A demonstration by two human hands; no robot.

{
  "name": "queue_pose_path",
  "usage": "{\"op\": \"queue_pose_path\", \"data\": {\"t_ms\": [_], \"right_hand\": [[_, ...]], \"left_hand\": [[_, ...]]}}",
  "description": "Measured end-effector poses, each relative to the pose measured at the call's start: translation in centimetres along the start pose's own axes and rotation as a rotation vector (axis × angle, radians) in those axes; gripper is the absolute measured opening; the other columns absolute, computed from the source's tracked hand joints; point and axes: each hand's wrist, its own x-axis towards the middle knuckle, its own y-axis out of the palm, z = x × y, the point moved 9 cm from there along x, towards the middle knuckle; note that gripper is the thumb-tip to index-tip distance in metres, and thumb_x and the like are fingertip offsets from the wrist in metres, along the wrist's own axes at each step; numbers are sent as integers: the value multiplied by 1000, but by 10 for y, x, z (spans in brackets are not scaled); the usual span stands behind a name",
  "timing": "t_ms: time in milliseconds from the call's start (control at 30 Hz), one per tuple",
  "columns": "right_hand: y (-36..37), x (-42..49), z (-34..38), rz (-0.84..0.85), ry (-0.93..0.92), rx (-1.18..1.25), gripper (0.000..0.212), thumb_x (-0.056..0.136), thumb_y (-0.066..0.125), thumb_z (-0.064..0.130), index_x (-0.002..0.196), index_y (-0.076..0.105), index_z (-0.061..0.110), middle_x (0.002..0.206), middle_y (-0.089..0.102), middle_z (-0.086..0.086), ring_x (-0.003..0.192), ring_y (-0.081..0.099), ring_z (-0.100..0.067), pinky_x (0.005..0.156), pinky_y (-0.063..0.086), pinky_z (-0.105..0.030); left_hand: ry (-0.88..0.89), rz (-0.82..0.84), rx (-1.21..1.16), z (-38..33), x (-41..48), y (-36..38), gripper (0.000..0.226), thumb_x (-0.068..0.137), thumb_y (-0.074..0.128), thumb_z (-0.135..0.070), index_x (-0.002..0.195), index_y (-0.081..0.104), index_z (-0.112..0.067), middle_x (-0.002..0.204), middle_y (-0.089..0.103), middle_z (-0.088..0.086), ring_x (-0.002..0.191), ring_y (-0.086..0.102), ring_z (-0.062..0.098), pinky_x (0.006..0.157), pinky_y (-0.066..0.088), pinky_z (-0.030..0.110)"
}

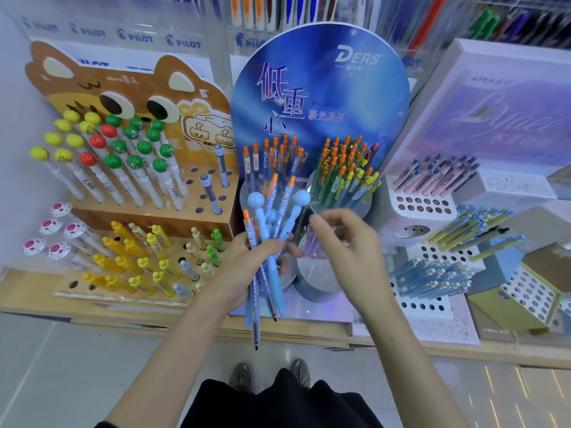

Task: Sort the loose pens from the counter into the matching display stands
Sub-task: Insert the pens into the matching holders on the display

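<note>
By the counter's [401, 345] front edge, right of the bear-shaped stand [129, 84], my left hand [247, 267] grips a bundle of blue pens [272, 273] around their middles. They fan nearly upright, ball tops and orange clickers up toward the blue DERS stand [321, 88], tips down past the counter's edge. My right hand [349, 245] hovers just beside them, fingers loosely curled, holding nothing, fingertips [312, 218] near one ball top.

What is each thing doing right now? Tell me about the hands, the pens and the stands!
Left hand: grips a bunch of pens.
Bunch of pens: held fanned out, tips down.
Right hand: fingers curled near the bunch; hold unclear.
Brown animal stand: mostly full, some holes empty.
Blue round stand: upright, pens in its cups.
White stand: pink pens behind, front holes empty.
</note>
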Motion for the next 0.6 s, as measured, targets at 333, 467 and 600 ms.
{"op": "queue_pose_path", "data": {"t_ms": [333,467,600], "right_hand": [[42,-1,4,127,41,220,24,92,60,11,69,55,14,61,59,4,58,58,-8,52,43,-13],[49,0,17,116,-30,266,26,93,59,11,68,54,18,59,53,12,58,50,-4,55,42,-10],[49,9,32,57,-91,325,16,90,57,26,76,58,19,67,54,6,66,53,-12,61,47,-30]], "left_hand": [[-25,-338,-68,3,-9,-26,13,78,65,-18,74,76,-24,81,75,8,80,72,23,72,59,39],[60,-370,-43,-14,-20,-37,40,93,49,-7,68,77,-21,81,76,3,81,73,16,76,58,31],[119,-524,-75,-24,-40,-74,30,92,49,-4,71,70,-7,71,74,2,69,71,12,57,53,20]]}}
